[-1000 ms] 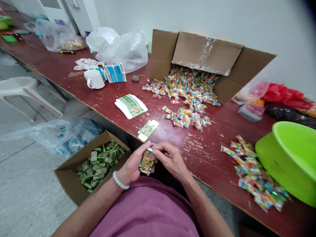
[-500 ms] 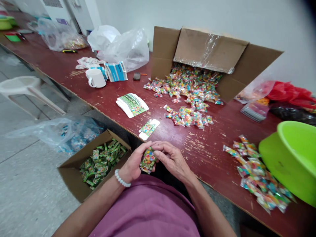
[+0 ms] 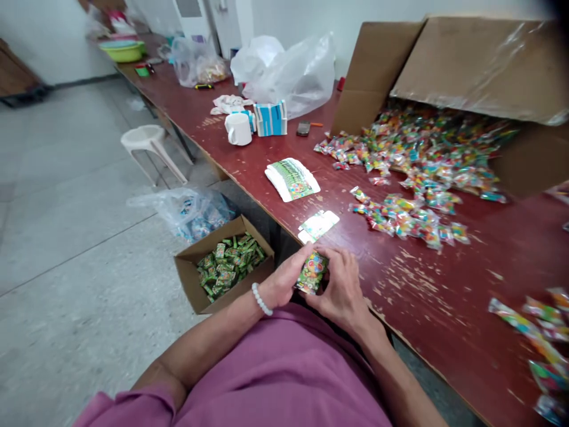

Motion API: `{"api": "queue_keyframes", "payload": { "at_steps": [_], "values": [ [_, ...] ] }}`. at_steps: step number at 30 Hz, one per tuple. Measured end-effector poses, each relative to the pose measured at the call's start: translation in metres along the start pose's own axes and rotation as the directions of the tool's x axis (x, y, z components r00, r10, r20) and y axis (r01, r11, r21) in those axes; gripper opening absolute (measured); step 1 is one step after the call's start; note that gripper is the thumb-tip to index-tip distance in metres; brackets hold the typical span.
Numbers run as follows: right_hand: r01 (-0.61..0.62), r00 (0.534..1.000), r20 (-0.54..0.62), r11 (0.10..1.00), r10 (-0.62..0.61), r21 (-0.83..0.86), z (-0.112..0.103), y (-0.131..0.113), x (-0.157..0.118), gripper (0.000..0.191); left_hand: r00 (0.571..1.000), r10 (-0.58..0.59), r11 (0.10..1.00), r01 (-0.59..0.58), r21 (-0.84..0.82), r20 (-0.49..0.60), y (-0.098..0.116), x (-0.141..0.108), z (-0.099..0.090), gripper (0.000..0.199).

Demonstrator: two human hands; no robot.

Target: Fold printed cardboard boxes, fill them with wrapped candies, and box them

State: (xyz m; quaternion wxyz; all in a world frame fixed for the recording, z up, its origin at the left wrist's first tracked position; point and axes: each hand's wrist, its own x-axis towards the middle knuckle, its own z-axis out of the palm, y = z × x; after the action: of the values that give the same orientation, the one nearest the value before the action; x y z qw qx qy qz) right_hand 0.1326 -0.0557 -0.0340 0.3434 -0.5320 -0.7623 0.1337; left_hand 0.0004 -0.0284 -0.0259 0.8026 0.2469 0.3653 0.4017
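Between my two hands, just off the table's front edge, is a small green printed box (image 3: 312,273) with a colourful picture on its face. My left hand (image 3: 287,277) grips its left side, the wrist wearing a bead bracelet. Around its right side my right hand (image 3: 340,281) is curled, thumb at the lower edge. A flat carton blank (image 3: 319,225) lies on the table just beyond the hands. Farther back sits a fanned stack of carton blanks (image 3: 292,179). Wrapped candies (image 3: 409,216) lie loose to the right.
A large cardboard box (image 3: 377,71) lies on its side, spilling candies onto the red table (image 3: 400,284). Down at the left, an open carton (image 3: 189,267) holds many filled green boxes. A white mug (image 3: 238,129), plastic bags (image 3: 296,77) and a stool (image 3: 144,137) are farther off.
My view has swung left, so the scene has shifted right. My right hand has moved from the box's upper right to hold its right side, thumb now low.
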Motion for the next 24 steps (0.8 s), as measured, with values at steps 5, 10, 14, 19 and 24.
{"api": "queue_keyframes", "payload": {
  "at_steps": [5,10,14,19,24],
  "values": [
    [0.059,0.982,0.173,0.993,-0.077,0.104,0.009,-0.01,0.004,0.089,0.973,0.193,0.958,-0.159,0.237,-0.124,0.015,-0.023,-0.029,0.041],
    [-0.025,0.999,0.046,0.988,0.019,0.15,0.003,0.023,0.012,0.075,0.84,0.454,0.452,0.07,0.889,-0.298,0.058,-0.052,-0.103,0.043],
    [-0.204,0.971,-0.1,0.973,0.215,0.112,0.004,0.054,0.018,0.035,0.803,0.595,-0.087,0.065,0.994,-0.001,0.074,-0.027,-0.101,0.044],
    [-0.17,0.98,-0.096,0.983,0.176,0.071,0.009,0.058,0.016,0.026,0.825,0.551,-0.3,0.058,0.952,0.124,0.055,0.048,-0.026,0.053],
    [-0.176,0.975,-0.109,0.975,0.191,0.138,0.008,0.057,0.015,0.023,0.864,0.503,0.008,-0.002,1.0,-0.002,0.06,0.083,-0.011,0.029]
  ]
}}
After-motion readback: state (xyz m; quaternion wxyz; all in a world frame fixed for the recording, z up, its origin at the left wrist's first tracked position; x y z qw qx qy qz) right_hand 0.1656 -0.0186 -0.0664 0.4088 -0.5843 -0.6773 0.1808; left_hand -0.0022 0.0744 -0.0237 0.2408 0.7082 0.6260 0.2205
